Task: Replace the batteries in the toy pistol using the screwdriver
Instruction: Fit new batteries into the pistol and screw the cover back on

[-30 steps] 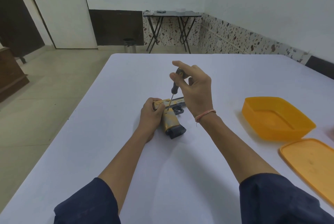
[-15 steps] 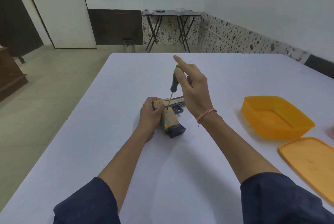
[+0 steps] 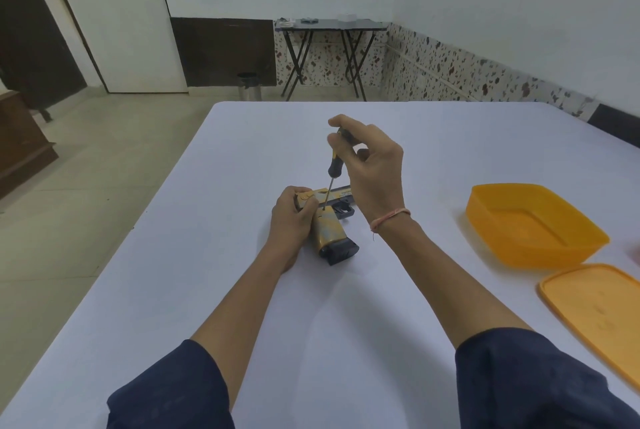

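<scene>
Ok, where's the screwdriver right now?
Head view, mid-table: the screwdriver stands nearly upright, its handle pinched in the right hand. Its tip rests on the toy pistol, just beside the left hand gripping that pistol.

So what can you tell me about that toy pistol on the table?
The toy pistol looks like plastic, mottled yellow, with a dark base at the handle's end and a dark trigger guard. It lies on its side on the white table, handle toward the person. The left hand grips its rear, and the screwdriver, held by the right hand, has its tip on the pistol's side.
</scene>
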